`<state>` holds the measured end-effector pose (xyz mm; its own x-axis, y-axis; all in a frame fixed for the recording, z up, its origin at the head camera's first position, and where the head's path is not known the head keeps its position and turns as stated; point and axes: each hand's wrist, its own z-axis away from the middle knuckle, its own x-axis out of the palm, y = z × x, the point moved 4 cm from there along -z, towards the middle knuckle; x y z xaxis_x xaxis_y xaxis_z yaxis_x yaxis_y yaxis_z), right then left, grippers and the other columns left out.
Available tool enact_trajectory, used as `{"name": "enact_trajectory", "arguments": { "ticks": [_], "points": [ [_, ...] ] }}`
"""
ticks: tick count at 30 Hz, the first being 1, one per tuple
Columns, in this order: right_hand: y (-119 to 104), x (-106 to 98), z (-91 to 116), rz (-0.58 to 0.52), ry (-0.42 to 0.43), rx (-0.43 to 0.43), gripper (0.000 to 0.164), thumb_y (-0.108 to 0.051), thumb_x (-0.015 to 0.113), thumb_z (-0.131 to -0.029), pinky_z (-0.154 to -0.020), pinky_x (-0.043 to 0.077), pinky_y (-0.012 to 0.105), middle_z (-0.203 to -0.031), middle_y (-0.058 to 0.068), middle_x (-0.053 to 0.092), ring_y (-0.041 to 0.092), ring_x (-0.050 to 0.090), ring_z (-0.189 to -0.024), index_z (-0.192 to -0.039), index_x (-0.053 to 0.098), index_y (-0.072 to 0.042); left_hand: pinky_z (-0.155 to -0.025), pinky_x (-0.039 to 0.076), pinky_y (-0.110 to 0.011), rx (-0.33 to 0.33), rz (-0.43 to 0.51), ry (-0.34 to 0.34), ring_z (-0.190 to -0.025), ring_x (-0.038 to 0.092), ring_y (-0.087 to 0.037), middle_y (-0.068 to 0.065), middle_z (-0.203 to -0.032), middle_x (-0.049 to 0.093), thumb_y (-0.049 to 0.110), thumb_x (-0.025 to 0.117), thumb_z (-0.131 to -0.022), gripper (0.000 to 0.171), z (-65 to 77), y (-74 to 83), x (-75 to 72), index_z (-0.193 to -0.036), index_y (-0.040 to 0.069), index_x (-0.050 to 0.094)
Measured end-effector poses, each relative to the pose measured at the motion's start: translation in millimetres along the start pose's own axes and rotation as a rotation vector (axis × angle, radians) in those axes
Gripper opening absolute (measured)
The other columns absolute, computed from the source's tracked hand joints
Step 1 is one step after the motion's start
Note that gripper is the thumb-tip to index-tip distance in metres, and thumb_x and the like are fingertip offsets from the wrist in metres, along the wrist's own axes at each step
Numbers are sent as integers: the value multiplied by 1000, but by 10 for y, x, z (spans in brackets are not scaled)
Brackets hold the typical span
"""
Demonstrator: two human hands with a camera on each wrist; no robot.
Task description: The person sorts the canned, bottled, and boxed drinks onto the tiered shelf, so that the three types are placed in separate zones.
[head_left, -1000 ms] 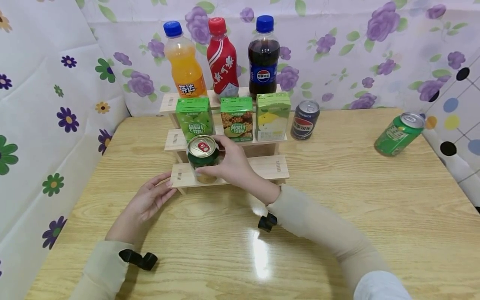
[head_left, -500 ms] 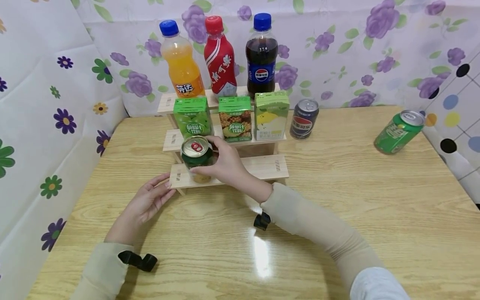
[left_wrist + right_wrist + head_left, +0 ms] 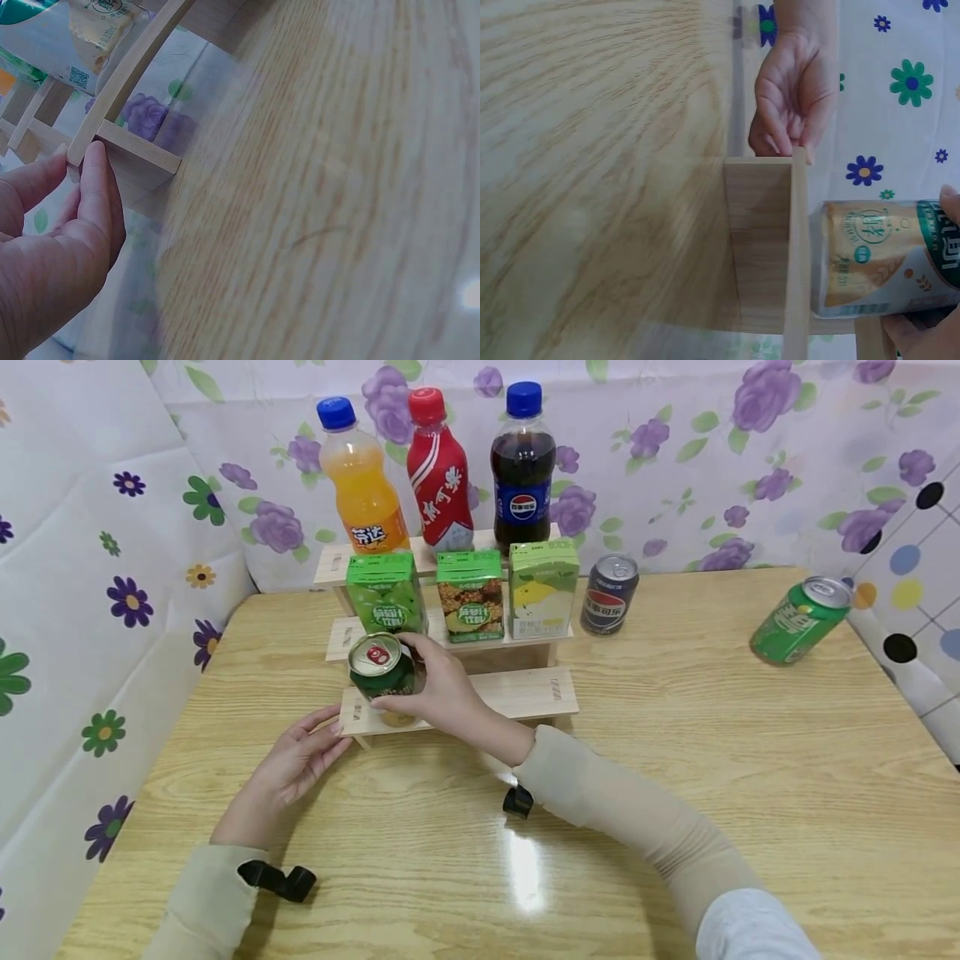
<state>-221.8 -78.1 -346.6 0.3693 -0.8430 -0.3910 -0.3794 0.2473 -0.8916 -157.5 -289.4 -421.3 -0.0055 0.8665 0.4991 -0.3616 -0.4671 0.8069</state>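
My right hand grips a dark green and gold can from its right side, thumb in front. The can is upright at the left end of the bottom tier of a three-tier wooden shelf. In the right wrist view, the can's base is close to the board; I cannot tell whether it touches. My left hand pinches the left front corner of that tier. In the left wrist view, the thumb lies on the board's end and the fingers are beneath it.
Juice boxes line the middle tier. Orange soda, a red bottle and a cola bottle stand on top. Right of the shelf are a dark blue can and a tilted green can on the table.
My right hand has moved the green and gold can leftward along the bottom tier to its left end. My left hand has stayed at the shelf corner.
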Motion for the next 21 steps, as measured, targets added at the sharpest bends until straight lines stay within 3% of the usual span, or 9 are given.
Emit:
{"name": "enact_trajectory", "arguments": {
  "ticks": [9,16,21],
  "points": [
    [55,-152,132,15,-13,-19,79,-24,86,-71,-106,45,30,-134,6,52,21,50,-122,-136,45,-7,-88,55,-19,-5,10,30,-95,66,-12,-5,-106,64,-4,49,-96,25,15,-7,23,-115,12,55],
    [56,-456,367,-17,16,-31,72,-18,83,-74,-109,43,40,-135,13,52,27,49,-125,-134,47,-1,-87,56,-18,-1,8,31,-95,66,-12,-5,-106,64,-4,50,-96,26,10,2,22,-117,11,52],
    [88,-726,547,-12,79,-99,64,-12,83,-73,-106,46,42,-128,16,56,29,53,-118,-128,52,2,-87,56,-18,2,8,29,-94,66,-12,-5,-106,64,-4,49,-96,27,15,4,22,-117,11,51]
  ]
}}
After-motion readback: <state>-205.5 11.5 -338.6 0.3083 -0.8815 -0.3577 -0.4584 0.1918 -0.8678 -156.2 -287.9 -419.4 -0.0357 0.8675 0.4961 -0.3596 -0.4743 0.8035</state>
